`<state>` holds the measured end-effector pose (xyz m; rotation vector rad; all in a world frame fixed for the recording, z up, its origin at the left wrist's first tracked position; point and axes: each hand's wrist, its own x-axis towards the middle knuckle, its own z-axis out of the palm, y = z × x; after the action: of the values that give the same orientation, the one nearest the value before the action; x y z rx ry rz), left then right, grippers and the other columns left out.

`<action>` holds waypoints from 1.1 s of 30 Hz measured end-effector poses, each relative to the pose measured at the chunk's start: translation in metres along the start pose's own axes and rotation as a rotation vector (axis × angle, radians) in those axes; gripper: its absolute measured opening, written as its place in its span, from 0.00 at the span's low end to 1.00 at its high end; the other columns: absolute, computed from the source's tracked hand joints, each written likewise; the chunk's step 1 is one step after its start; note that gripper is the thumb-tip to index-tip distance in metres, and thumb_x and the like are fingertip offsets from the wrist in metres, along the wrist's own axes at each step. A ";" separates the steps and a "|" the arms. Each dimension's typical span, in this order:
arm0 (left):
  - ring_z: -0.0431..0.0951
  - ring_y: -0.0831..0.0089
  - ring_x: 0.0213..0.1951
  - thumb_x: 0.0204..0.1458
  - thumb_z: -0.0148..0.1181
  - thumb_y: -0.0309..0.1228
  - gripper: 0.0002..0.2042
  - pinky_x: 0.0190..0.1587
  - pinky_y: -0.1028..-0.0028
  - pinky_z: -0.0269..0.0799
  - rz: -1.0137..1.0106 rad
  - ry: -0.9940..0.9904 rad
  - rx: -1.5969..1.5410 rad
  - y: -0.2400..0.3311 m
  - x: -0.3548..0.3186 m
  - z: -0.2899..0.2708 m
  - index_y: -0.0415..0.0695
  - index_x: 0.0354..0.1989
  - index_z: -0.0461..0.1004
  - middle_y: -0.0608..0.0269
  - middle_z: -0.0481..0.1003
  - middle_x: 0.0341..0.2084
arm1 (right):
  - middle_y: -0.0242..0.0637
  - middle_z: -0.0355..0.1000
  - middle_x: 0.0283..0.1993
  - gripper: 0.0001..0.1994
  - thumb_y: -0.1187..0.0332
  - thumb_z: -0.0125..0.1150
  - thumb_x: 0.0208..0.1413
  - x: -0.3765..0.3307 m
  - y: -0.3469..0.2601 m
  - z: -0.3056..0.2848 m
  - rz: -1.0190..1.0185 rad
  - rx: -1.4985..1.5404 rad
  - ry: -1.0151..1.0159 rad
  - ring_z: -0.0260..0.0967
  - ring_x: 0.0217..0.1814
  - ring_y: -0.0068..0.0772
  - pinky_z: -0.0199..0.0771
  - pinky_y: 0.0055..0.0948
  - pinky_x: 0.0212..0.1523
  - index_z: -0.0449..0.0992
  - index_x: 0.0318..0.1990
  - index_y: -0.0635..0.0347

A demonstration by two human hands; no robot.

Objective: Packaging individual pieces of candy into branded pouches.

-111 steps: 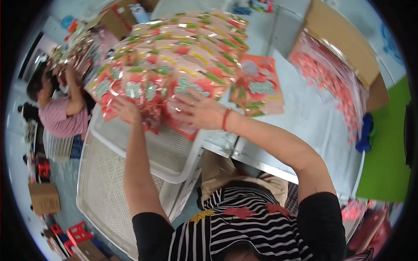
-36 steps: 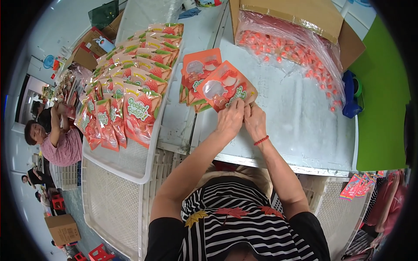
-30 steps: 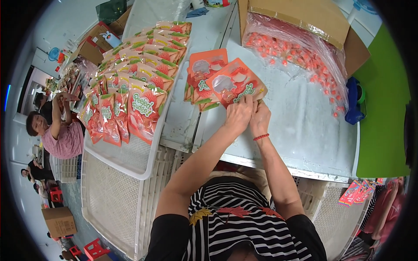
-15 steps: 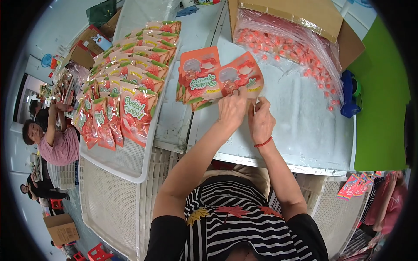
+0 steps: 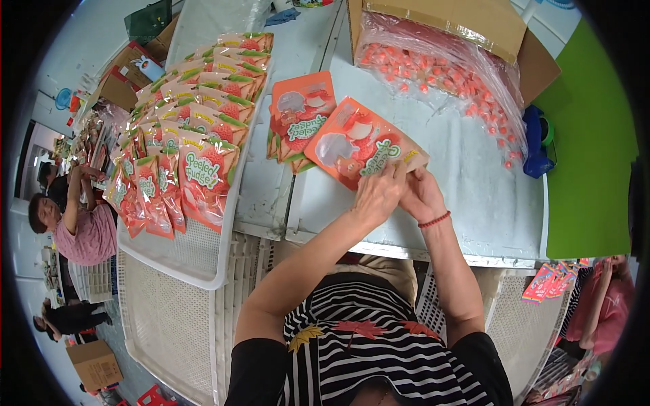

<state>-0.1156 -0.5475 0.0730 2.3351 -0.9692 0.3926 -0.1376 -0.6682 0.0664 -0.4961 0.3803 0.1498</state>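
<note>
Left hand, right hand – fingers gripping red pouch, flat pouches beside it

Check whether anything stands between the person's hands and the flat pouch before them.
Nothing visible does. The left hand and right hand have their grip at the beige end of the flat red-and-beige plastic pouch. The stacked red printed pouches lie left, out of the way.

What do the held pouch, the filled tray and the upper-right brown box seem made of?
Pouch: probably plastic film, semi-gloss; thin edges, soft sheen. Tray: likely moulded white plastic, satin; rounded rim, perforated floor. Brown box: apparently cardboard, matte; stiff, straight-edged flaps.
</note>
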 end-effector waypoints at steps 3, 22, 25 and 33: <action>0.77 0.54 0.26 0.45 0.55 0.25 0.15 0.27 0.62 0.74 0.120 -0.022 -0.065 0.030 -0.003 0.006 0.32 0.41 0.67 0.50 0.74 0.27 | 0.39 0.69 0.49 0.14 0.63 0.44 0.62 0.019 0.005 -0.036 -0.042 0.007 -0.293 0.68 0.50 0.38 0.72 0.37 0.51 0.67 0.51 0.57; 0.61 0.51 0.55 0.28 0.71 0.43 0.46 0.57 0.52 0.55 0.236 -0.322 -0.135 -0.016 0.007 -0.035 0.38 0.59 0.56 0.47 0.58 0.57 | 0.35 0.66 0.56 0.25 0.69 0.58 0.53 -0.013 -0.026 -0.021 -0.270 -1.485 -0.576 0.67 0.53 0.29 0.71 0.28 0.50 0.63 0.59 0.54; 0.59 0.45 0.55 0.30 0.71 0.42 0.46 0.55 0.51 0.55 0.321 -0.205 -0.058 0.003 -0.003 -0.030 0.41 0.60 0.55 0.44 0.55 0.58 | 0.40 0.60 0.62 0.29 0.62 0.61 0.52 0.020 -0.030 -0.050 -0.017 -1.107 -0.643 0.59 0.63 0.35 0.60 0.33 0.61 0.60 0.61 0.59; 0.50 0.46 0.61 0.21 0.72 0.56 0.60 0.61 0.50 0.44 0.118 -0.445 -0.168 -0.005 0.023 -0.049 0.39 0.64 0.47 0.42 0.49 0.61 | 0.42 0.62 0.61 0.26 0.64 0.56 0.57 0.035 -0.021 -0.054 0.333 -0.089 -0.690 0.63 0.59 0.32 0.66 0.32 0.59 0.58 0.61 0.61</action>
<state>-0.0980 -0.5275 0.1201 2.2591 -1.2945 -0.1714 -0.1182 -0.7108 0.0182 -0.4359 -0.2254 0.6425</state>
